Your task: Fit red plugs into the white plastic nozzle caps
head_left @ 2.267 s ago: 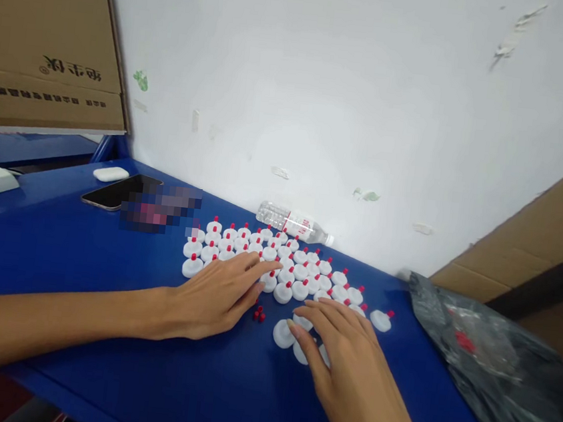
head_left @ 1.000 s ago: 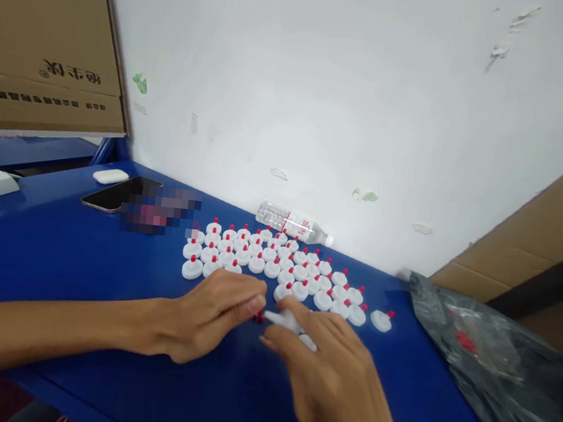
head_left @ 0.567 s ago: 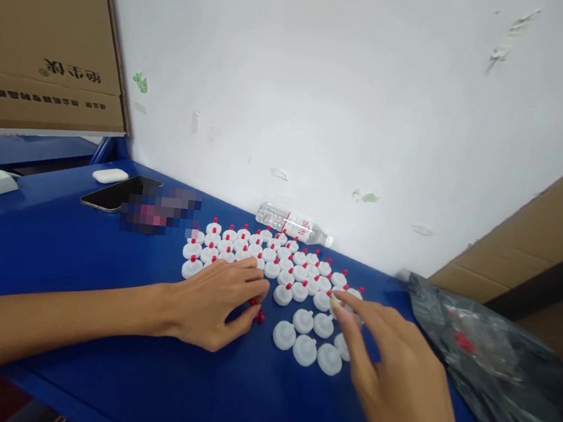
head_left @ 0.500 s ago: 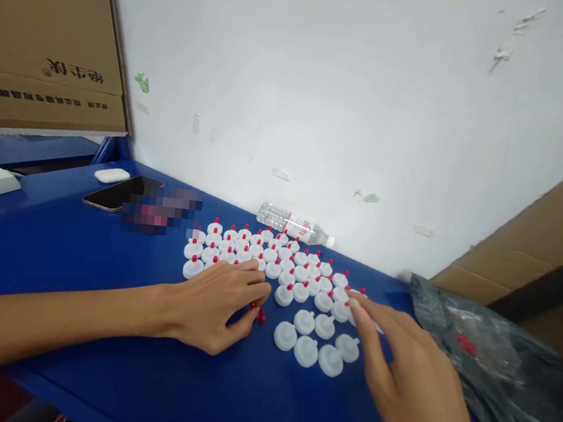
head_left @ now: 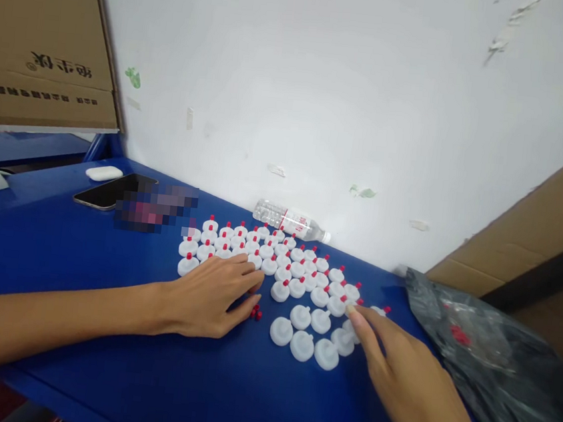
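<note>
My left hand (head_left: 220,292) rests on the table with its fingers curled in, the thumb close to the index finger. Whatever lies between those fingertips is hidden. Beside them sit several small red caps (head_left: 256,313). My right hand (head_left: 400,371) has thumb and index finger drawn together at the right end of a cluster of white round plastic pieces with red-capped nozzles (head_left: 280,291). What its fingertips hold, if anything, cannot be made out. Nearer to me are several white pieces with bare nozzles (head_left: 302,346), one partly covered by my right thumb.
A clear plastic bottle (head_left: 290,221) lies against the wall behind the cluster. To the left are a phone (head_left: 112,192) and a white oval case (head_left: 104,173). A dark plastic bag (head_left: 493,394) lies at the right, with a clear bag of red bits (head_left: 460,334) on it.
The view has shifted slightly. My right hand has drawn a little off the cluster's right end, uncovering a red-capped piece and part of a bare one. My left hand stays by the red caps.
</note>
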A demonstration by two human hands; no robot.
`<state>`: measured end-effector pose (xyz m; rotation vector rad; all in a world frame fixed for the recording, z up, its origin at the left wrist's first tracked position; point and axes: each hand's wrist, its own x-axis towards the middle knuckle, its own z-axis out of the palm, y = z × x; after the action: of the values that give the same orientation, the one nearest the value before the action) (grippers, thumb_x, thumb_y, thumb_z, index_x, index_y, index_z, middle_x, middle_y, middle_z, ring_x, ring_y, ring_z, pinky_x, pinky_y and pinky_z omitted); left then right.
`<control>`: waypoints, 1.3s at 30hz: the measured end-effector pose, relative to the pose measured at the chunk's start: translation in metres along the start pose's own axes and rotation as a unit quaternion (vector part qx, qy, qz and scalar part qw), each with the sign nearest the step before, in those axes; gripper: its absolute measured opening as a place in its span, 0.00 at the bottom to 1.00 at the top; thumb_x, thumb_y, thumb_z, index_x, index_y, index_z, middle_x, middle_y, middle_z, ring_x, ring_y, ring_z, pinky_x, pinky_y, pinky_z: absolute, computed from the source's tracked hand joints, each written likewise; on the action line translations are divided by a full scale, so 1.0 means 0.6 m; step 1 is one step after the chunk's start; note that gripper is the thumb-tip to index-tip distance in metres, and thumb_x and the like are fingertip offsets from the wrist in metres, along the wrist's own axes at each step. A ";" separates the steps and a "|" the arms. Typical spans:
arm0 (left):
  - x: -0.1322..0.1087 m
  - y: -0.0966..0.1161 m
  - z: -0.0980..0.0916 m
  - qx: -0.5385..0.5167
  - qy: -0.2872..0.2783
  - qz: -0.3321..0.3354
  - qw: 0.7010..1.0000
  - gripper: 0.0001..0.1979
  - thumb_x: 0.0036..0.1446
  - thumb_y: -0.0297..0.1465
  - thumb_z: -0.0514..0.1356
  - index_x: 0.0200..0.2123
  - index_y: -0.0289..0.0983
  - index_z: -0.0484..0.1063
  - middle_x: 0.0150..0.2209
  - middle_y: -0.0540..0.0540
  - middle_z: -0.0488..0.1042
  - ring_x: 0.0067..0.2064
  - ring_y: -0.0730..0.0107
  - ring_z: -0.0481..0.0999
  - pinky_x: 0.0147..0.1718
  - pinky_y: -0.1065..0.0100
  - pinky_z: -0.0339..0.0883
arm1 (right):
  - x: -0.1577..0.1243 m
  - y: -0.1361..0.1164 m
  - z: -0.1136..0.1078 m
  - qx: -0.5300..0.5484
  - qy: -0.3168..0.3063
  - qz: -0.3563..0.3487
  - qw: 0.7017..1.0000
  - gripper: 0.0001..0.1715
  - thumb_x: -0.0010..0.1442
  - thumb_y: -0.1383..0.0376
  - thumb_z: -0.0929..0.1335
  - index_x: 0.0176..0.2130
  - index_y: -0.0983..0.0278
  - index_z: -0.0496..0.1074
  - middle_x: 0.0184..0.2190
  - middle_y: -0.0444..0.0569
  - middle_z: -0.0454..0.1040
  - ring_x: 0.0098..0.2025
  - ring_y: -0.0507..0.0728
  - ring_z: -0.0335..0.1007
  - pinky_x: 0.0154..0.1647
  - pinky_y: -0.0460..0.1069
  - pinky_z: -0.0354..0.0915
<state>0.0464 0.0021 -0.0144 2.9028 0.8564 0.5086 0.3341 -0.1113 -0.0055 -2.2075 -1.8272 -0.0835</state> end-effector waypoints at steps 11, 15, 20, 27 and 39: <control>-0.005 0.000 -0.005 -0.039 -0.016 0.174 0.984 0.27 0.73 0.30 0.47 0.72 0.35 0.48 0.71 0.42 0.57 0.72 0.53 0.53 0.69 0.52 0.53 | -0.001 -0.024 -0.014 0.000 0.080 -0.054 0.995 0.28 0.71 0.44 0.55 0.50 0.51 0.75 0.49 0.43 0.81 0.44 0.63 0.80 0.35 0.54 0.71; -0.002 -0.008 -0.002 -0.068 -0.003 0.156 0.985 0.24 0.72 0.28 0.46 0.69 0.34 0.56 0.66 0.41 0.66 0.68 0.55 0.61 0.67 0.53 0.59 | -0.002 -0.028 -0.017 -0.006 0.112 -0.059 0.992 0.26 0.72 0.45 0.56 0.48 0.51 0.75 0.45 0.42 0.82 0.42 0.62 0.81 0.34 0.53 0.70; 0.000 -0.013 -0.005 -0.039 0.007 0.161 0.986 0.25 0.72 0.28 0.46 0.70 0.36 0.54 0.70 0.40 0.57 0.72 0.53 0.53 0.70 0.47 0.51 | -0.002 -0.031 -0.019 -0.003 0.134 -0.074 0.988 0.25 0.72 0.47 0.56 0.48 0.53 0.75 0.45 0.43 0.82 0.41 0.62 0.81 0.33 0.53 0.68; 0.003 -0.011 -0.007 -0.091 0.014 0.161 0.983 0.21 0.71 0.26 0.47 0.64 0.36 0.62 0.63 0.38 0.67 0.65 0.54 0.64 0.64 0.50 0.63 | -0.001 -0.034 -0.019 0.003 0.140 -0.080 0.987 0.25 0.72 0.47 0.56 0.48 0.54 0.75 0.46 0.44 0.82 0.40 0.62 0.80 0.33 0.53 0.67; 0.011 -0.028 0.016 -0.157 0.115 0.014 0.981 0.13 0.69 0.25 0.54 0.52 0.40 0.74 0.46 0.44 0.73 0.47 0.64 0.74 0.45 0.63 0.71 | -0.002 -0.040 -0.022 0.067 0.112 -0.113 0.985 0.24 0.72 0.48 0.58 0.48 0.56 0.76 0.48 0.49 0.80 0.46 0.63 0.78 0.49 0.57 0.69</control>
<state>0.0466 0.0200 -0.0243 2.6039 0.6834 0.9054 0.3125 -0.1118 0.0112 -1.8135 -1.8890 -0.2356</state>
